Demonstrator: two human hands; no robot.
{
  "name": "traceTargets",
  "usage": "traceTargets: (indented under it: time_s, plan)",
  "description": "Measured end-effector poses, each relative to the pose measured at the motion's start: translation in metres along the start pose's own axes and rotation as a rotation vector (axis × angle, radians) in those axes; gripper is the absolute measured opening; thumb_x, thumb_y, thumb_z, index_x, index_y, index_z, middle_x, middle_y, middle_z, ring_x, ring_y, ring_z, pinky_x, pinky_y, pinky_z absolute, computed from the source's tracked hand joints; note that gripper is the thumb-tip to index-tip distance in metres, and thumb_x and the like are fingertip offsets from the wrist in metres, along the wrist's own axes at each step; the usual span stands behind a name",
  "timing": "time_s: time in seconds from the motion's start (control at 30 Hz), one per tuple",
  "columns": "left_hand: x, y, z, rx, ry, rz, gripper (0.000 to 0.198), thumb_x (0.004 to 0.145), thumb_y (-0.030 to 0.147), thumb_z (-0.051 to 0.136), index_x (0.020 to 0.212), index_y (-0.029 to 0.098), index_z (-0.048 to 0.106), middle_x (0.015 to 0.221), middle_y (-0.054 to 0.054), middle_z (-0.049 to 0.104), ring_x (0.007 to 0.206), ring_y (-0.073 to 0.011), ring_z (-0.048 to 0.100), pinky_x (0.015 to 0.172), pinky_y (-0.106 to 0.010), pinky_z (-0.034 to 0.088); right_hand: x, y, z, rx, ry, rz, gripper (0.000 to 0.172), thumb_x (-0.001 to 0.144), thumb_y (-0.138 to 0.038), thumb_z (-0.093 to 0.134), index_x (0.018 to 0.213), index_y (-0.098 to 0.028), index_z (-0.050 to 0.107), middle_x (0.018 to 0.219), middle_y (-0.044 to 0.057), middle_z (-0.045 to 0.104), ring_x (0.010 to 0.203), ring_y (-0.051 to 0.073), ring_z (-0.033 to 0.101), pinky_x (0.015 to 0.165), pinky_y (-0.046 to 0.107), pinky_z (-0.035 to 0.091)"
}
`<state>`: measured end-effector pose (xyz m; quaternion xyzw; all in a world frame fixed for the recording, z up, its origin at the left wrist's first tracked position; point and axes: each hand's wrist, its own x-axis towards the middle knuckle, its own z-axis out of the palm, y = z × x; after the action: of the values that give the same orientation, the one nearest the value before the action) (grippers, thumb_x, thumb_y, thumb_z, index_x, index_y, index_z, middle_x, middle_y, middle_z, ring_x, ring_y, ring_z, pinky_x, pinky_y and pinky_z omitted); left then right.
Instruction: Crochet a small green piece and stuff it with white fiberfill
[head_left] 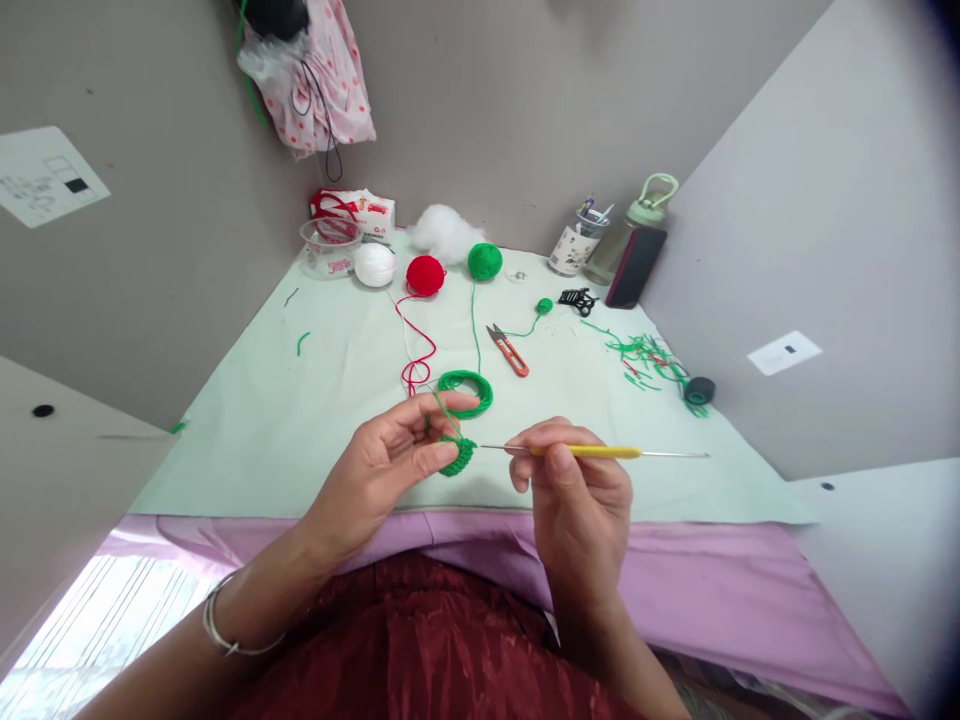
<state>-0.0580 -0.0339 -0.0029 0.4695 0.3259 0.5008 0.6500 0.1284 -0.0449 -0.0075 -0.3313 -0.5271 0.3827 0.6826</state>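
Nearest me, the right hand (pixel 581 490) has its fingers gripping a yellow-handled crochet hook (pixel 607 452); the left hand (pixel 390 455) pinches a small green crocheted piece (pixel 460 459) above the surface (pixel 255 440). I judge the work early: a few rows look done, a strand remains attached, and how much is left I can't tell. The piece looks dense, bumpy and rounded. Beyond lie a green yarn coil (pixel 486 391) and, farther, a green ball (pixel 484 262).
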Motion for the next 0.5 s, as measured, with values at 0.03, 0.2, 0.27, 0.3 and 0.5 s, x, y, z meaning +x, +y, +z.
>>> traceTargets:
  time_s: [0.03, 0.2, 0.27, 0.3, 0.5]
  plan:
    - [0.000, 0.000, 0.000, 0.018, 0.002, 0.006, 0.032, 0.092, 0.032, 0.079, 0.124, 0.026, 0.078, 0.096, -0.002, 0.064, 0.090, -0.0153, 0.059, 0.084, -0.028, 0.049, 0.001, 0.000, -0.001, 0.021, -0.004, 0.017, 0.016, 0.100, -0.028, 0.068, 0.092, -0.022, 0.080, 0.082, 0.003, 0.074, 0.056, 0.011, 0.060, 0.049, 0.024, 0.049]
    - [0.003, -0.003, 0.005, 0.020, -0.014, -0.030, 0.036, 0.091, 0.028, 0.080, 0.127, 0.026, 0.077, 0.095, -0.001, 0.063, 0.090, -0.0146, 0.060, 0.087, -0.028, 0.052, 0.005, 0.003, 0.002, 0.052, -0.076, 0.030, 0.015, 0.101, -0.029, 0.067, 0.093, -0.023, 0.079, 0.080, 0.002, 0.072, 0.057, 0.011, 0.060, 0.052, 0.025, 0.051]
    - [0.004, -0.006, 0.008, -0.010, -0.011, -0.047, 0.038, 0.089, 0.028, 0.082, 0.127, 0.028, 0.077, 0.095, 0.000, 0.063, 0.091, -0.0140, 0.060, 0.089, -0.027, 0.051, 0.003, 0.006, 0.006, -0.051, -0.087, -0.041, 0.015, 0.102, -0.028, 0.066, 0.096, -0.024, 0.079, 0.083, 0.003, 0.072, 0.063, 0.013, 0.063, 0.058, 0.028, 0.054]
    - [0.005, -0.008, 0.010, -0.030, 0.003, -0.046, 0.040, 0.088, 0.027, 0.083, 0.127, 0.030, 0.077, 0.095, 0.001, 0.063, 0.092, -0.0137, 0.060, 0.090, -0.027, 0.051, 0.001, 0.009, 0.008, -0.125, -0.087, -0.094, 0.015, 0.102, -0.027, 0.065, 0.099, -0.025, 0.080, 0.085, 0.003, 0.072, 0.068, 0.015, 0.065, 0.061, 0.030, 0.056]
    - [0.005, -0.007, 0.021, -0.264, 0.046, -0.157, 0.048, 0.084, 0.027, 0.086, 0.131, 0.031, 0.076, 0.091, 0.001, 0.062, 0.088, -0.0132, 0.060, 0.089, -0.027, 0.052, -0.012, 0.024, 0.009, -0.579, -0.032, -0.548, 0.037, 0.095, -0.012, 0.071, 0.122, -0.035, 0.079, 0.099, 0.005, 0.072, 0.086, 0.020, 0.071, 0.066, 0.034, 0.060]
